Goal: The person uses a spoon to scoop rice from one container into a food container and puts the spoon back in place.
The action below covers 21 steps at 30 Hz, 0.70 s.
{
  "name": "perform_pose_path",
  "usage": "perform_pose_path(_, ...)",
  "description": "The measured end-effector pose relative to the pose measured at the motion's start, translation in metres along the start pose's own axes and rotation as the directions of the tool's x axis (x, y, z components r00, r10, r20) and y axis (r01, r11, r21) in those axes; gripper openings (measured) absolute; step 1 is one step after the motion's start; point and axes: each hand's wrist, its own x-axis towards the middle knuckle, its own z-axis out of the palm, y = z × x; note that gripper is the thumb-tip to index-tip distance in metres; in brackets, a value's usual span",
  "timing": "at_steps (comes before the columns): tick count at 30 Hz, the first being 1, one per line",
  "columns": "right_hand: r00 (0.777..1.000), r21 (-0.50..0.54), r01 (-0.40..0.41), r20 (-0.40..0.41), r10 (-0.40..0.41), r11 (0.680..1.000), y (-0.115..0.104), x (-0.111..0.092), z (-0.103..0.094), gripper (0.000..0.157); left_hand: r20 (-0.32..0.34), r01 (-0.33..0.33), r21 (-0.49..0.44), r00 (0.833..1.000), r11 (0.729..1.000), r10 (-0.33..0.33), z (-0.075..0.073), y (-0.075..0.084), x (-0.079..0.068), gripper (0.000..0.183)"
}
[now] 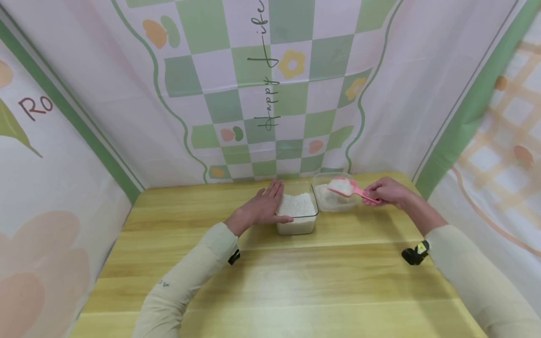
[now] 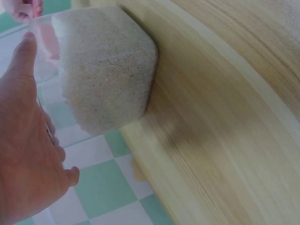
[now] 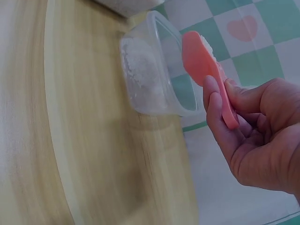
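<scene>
Near the middle of the far edge of the pale wooden table (image 1: pixel 274 277), I saw a clear, square-sided box (image 1: pixel 297 226) holding a deep load of white rice (image 1: pixel 296 205). The person's left hand (image 1: pixel 265 206) lay flat along its left side, fingers stretched out rather than curled, the thumb reaching across the near rim.

Just to the right, toward the table's far right corner, stood a lower, translucent plastic tub (image 1: pixel 340 205) with some white grains in it. Over this tub, and clear of its rim, the right hand (image 1: pixel 386 191) had its thumb and fingers clamped on the handle of a pink scoop (image 3: pixel 199 58). The scoop's bowl carried a mound of the rice and pointed left, toward the square box. Behind the far edge hung a green-and-white checked cloth (image 1: pixel 291 94) bearing the words "Happy Life".
</scene>
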Motion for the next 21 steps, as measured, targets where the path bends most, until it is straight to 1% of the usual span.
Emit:
perform_pose_path(4,1.000,-0.090,0.007,-0.014,-0.008,0.996,-0.003,0.004,0.001,0.039,-0.002,-0.004,0.005,1.000,1.000,0.004,0.000,-0.001,0.000,0.112)
perform_pose_path(6,1.000,-0.118,0.010,-0.014,-0.011,0.993,-0.004,0.006,0.001,0.038,-0.003,-0.006,0.009,1.000,1.000,0.006,0.000,-0.001,0.001,0.112)
perform_pose_path(11,1.000,-0.152,-0.008,-0.019,0.005,0.988,-0.007,0.012,0.002,0.035,0.001,-0.003,0.003,1.000,1.000,0.003,0.001,-0.002,0.001,0.112)
perform_pose_path(17,1.000,-0.177,-0.010,-0.017,0.007,0.984,-0.009,0.014,0.002,0.034,0.007,0.005,-0.001,1.000,1.000,-0.005,0.002,-0.003,0.002,0.112)
perform_pose_path(21,1.000,-0.197,-0.014,-0.021,0.010,0.980,-0.010,0.014,0.001,0.034,0.001,-0.002,-0.007,1.000,1.000,0.002,0.002,-0.003,0.002,0.112)
